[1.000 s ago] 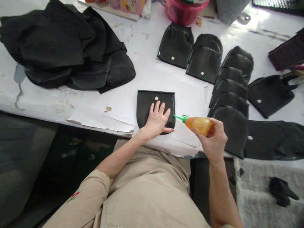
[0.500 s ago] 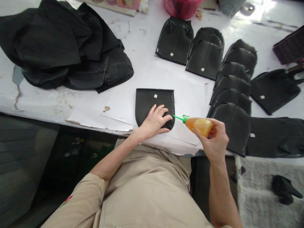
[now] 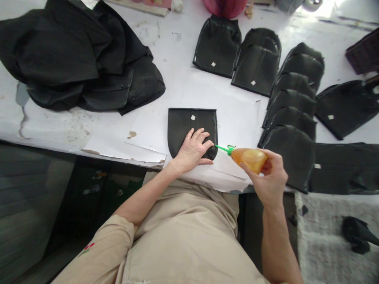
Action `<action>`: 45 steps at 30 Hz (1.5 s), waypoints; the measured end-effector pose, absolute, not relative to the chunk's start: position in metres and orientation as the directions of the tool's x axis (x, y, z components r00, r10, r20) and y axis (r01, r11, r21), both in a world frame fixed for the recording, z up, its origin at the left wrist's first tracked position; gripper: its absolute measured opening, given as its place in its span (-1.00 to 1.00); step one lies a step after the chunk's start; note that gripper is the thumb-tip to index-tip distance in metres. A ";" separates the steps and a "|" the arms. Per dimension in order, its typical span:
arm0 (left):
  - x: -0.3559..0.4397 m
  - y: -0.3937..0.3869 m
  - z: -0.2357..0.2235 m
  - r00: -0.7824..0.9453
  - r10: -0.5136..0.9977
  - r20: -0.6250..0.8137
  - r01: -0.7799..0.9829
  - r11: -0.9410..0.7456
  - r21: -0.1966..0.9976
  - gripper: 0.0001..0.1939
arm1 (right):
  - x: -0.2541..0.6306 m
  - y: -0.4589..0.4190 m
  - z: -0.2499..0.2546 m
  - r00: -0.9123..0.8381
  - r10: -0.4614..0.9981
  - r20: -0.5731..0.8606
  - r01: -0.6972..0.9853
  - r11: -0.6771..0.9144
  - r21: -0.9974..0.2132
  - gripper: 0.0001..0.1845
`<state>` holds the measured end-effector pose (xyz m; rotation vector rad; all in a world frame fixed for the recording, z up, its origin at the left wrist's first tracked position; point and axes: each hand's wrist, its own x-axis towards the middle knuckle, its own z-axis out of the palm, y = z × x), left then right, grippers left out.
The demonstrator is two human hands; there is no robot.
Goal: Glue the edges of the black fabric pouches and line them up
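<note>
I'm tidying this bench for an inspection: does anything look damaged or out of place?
Yes: the white paper looks worn. A brown patch breaks its surface left of the black piece under the left hand, and its front edge looks torn.

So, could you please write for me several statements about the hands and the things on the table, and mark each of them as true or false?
1. The left hand lies on a flat, black, U-shaped, leather-like piece. True.
2. The right hand holds an orange, teardrop-shaped plastic bottle. True.
3. The bottle's thin green nozzle points away from the piece. False: it points toward the piece's right edge.
4. The large crumpled heap of black fabric lies to the right of the piece. False: it lies to the left.
5. A small white tag is on the piece, near its straight edge. True.
</note>
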<state>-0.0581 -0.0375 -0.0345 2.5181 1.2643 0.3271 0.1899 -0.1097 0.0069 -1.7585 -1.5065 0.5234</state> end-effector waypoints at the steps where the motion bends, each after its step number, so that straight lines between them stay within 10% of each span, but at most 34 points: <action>1: -0.058 -0.038 -0.034 0.587 0.807 0.065 0.738 -0.566 0.367 -0.41 | 0.190 -0.111 0.007 0.223 0.962 0.157 0.657 -0.029 -0.754 -0.37; 45: -0.059 -0.038 -0.036 0.565 0.822 0.068 0.720 -0.532 0.446 -0.43 | 0.195 -0.145 0.005 0.208 0.975 0.072 0.607 -0.071 -0.792 -0.39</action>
